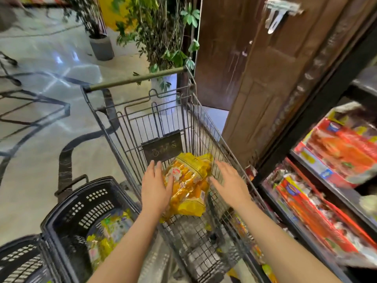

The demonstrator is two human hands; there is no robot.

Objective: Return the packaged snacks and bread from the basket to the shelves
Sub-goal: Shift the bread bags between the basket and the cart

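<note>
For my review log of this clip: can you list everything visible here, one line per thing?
yellow snack pack: one, yellow-orange, inside the wire cart, between the hands
wire cart: one, grey metal, centre
plastic basket: one, black, lower left beside the cart, yellow packs inside
shelves: dark, right, holding red-orange packs
wooden door: one, brown, upper right
potted plants: green, behind the cart
left hand: fingers straight, touching the pack's left side
right hand: fingers spread, at the pack's right side, contact unclear

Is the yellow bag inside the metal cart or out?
Inside. The yellow bag lies within the cart's wire walls, with the left hand touching it.
</note>
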